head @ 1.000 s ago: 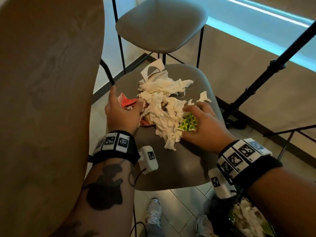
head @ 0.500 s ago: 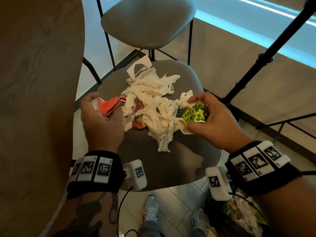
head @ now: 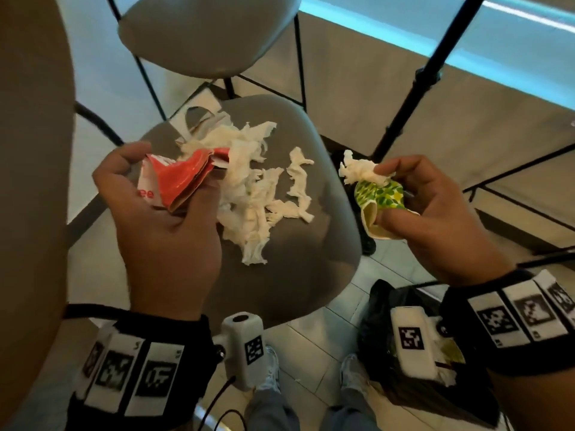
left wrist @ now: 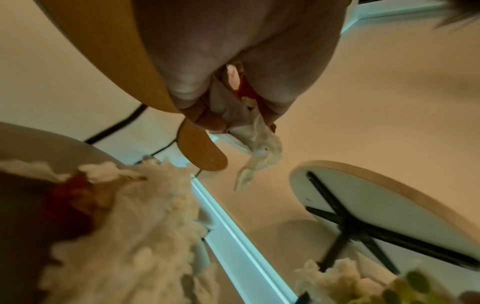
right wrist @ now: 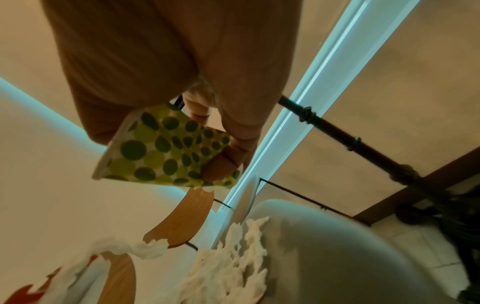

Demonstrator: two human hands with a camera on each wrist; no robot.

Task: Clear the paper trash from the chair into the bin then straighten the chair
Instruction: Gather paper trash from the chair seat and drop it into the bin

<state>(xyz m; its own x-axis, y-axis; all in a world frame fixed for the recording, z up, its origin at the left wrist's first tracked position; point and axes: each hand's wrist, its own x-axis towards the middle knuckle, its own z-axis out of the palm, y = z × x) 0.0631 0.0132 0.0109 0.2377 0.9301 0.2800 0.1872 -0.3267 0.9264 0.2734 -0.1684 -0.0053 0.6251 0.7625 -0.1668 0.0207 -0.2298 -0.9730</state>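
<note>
Glossy red wrapper (head: 177,178) creased; dotted cup (head: 378,197) crushed; tissue (head: 249,194) shredded.

Pale tiled floor (head: 314,340), wooden table (head: 31,181), second grey chair (head: 205,32).

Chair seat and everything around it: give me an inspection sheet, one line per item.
Surface: grey chair seat, partly littered.
Job's things: white tissue shreds on the seat; lined bin on the floor at right.
Clutter: cut white card at the seat's back edge.
Hands: left hand grips a red wrapper; right hand grips a green-dotted cup with tissue.
Cables: wrist-camera lead.
Surroundings: second chair, wooden table, black stand.
</note>
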